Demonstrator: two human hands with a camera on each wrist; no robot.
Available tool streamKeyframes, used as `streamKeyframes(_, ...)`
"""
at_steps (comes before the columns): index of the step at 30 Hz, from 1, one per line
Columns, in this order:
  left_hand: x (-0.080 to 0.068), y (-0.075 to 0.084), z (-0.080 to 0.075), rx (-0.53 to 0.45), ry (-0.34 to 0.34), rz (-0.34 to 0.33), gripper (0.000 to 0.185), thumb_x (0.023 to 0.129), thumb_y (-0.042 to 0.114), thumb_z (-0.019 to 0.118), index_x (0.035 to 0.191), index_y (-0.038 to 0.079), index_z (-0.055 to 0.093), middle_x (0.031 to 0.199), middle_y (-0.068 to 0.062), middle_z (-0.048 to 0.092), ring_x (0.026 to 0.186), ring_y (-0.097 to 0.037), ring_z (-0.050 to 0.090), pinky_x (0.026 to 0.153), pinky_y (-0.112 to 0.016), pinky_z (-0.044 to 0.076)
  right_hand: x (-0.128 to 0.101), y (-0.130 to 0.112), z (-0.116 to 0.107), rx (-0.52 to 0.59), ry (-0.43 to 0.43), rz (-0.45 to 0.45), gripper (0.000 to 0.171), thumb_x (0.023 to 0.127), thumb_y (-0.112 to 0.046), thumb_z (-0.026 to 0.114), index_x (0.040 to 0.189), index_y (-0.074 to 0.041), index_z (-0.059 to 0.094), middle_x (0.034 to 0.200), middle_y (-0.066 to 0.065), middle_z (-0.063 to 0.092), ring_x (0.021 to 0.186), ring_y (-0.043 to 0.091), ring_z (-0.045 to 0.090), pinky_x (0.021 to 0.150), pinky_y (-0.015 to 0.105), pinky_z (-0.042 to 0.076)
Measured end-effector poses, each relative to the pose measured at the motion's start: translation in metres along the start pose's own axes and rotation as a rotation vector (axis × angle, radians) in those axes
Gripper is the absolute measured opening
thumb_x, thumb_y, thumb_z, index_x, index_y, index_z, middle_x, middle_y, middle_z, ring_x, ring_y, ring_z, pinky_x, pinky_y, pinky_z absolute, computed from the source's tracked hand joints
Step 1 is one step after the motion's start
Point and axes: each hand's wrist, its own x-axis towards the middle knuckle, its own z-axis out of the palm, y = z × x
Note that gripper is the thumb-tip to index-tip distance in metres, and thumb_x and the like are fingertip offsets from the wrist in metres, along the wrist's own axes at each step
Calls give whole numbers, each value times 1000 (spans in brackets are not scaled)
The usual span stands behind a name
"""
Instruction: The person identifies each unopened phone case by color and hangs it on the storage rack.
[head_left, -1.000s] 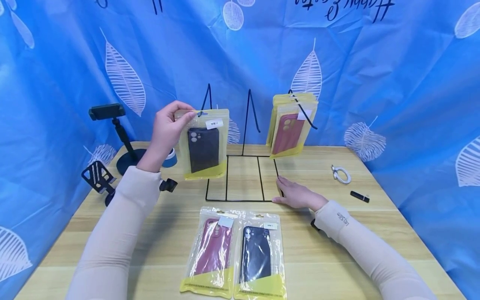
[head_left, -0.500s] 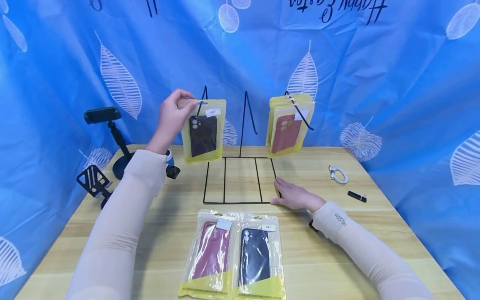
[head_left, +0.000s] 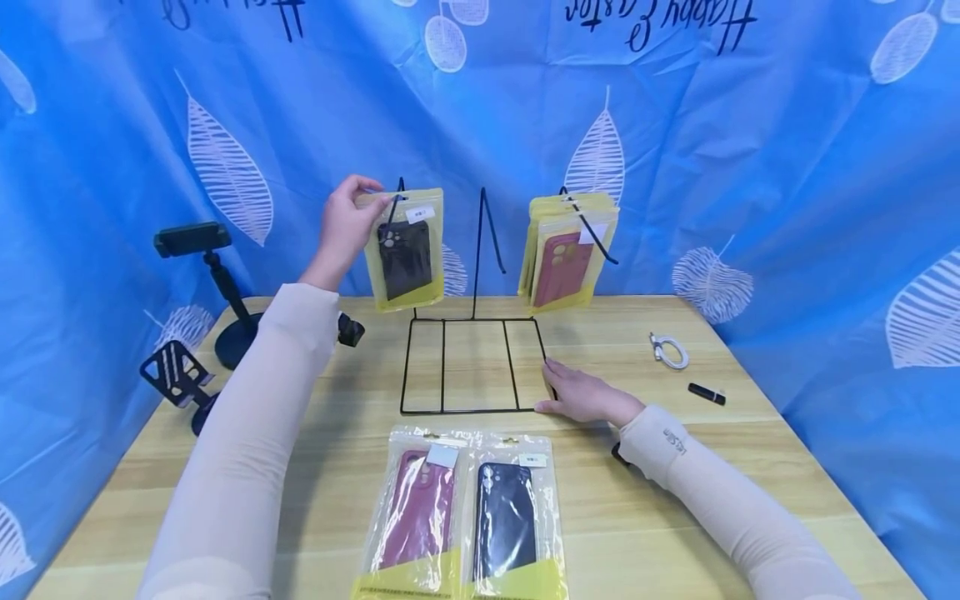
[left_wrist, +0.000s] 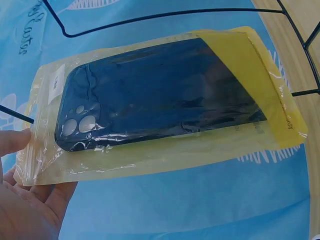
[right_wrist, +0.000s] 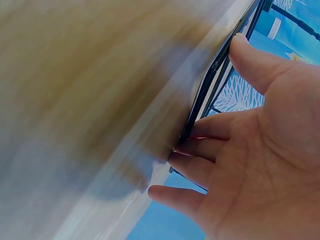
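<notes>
Two hands work: the left hand (head_left: 347, 223) pinches a yellow-edged clear pouch holding a black phone case (head_left: 406, 250) at the black wire display rack's (head_left: 472, 333) left hook. Hanging seems underway; next, thread its hole on. Right hand (head_left: 581, 394), fingers relaxed, steadies the rack's base on the wooden counter (head_left: 750, 433).

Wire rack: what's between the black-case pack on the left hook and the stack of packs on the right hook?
Head view: between the black-case pack and the stack of packs stands only the rack's bare middle hook, with blue backdrop behind.
</notes>
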Motion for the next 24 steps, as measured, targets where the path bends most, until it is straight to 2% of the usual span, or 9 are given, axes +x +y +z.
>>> streamKeyframes(4,5,-3,0,12,4,-27,37,99,35,60,128,12,59,142,-7,58,52,-8,42,62,-29,40,-2,-2,-1,3,2,-2,88,100,-56,46,155,6,18,164,25,12,151,39,19,122,53,23)
streamKeyframes(6,6,-4,1,21,2,-31,40,99,35,59,132,13,57,143,-7,57,71,-13,57,73,-31,46,-2,-2,-1,5,2,-2,88,100,-56,46,155,7,19,164,25,12,151,39,19,122,54,23)
streamKeyframes(8,6,-6,2,31,-8,-22,46,99,37,59,138,13,52,145,-7,55,99,-20,62,88,-36,48,-2,-3,-2,5,3,-3,88,100,-55,46,154,7,19,163,26,12,151,40,19,122,55,23)
streamKeyframes(11,2,-8,2,42,-24,5,59,99,40,58,148,13,40,151,-7,48,135,-25,47,110,-43,41,-3,-3,-1,8,1,1,87,100,-55,47,154,8,19,163,26,12,151,40,19,122,55,22)
streamKeyframes(15,-11,-9,-3,39,-33,14,74,99,45,56,158,18,20,163,-1,27,147,-22,32,119,-44,32,-4,-4,-2,14,-3,13,86,100,-54,46,155,7,19,163,26,12,151,40,18,122,54,21)
streamKeyframes(18,-33,-6,-9,54,-20,53,79,100,40,56,160,20,9,167,2,10,151,-21,24,122,-45,28,-4,-3,-3,17,-5,16,86,100,-54,47,155,7,19,163,26,12,151,40,18,123,53,21)
streamKeyframes(20,-55,-3,-12,110,7,120,79,100,33,58,160,17,9,168,-1,7,152,-22,20,124,-48,23,-3,-3,-3,17,-5,21,86,100,-54,47,155,6,19,163,26,12,151,40,17,123,53,20)
streamKeyframes(22,-82,-3,-15,217,46,221,78,98,26,60,159,11,14,167,-7,10,153,-26,17,125,-50,14,-2,-3,-2,18,-5,22,86,100,-54,47,155,5,18,164,25,11,152,39,17,123,53,20)
streamKeyframes(24,-111,-4,-17,331,97,327,74,96,21,64,155,4,24,163,-15,21,152,-31,18,125,-54,8,-1,-3,-2,18,-8,22,86,100,-54,47,155,5,17,164,24,10,152,39,16,123,53,19)
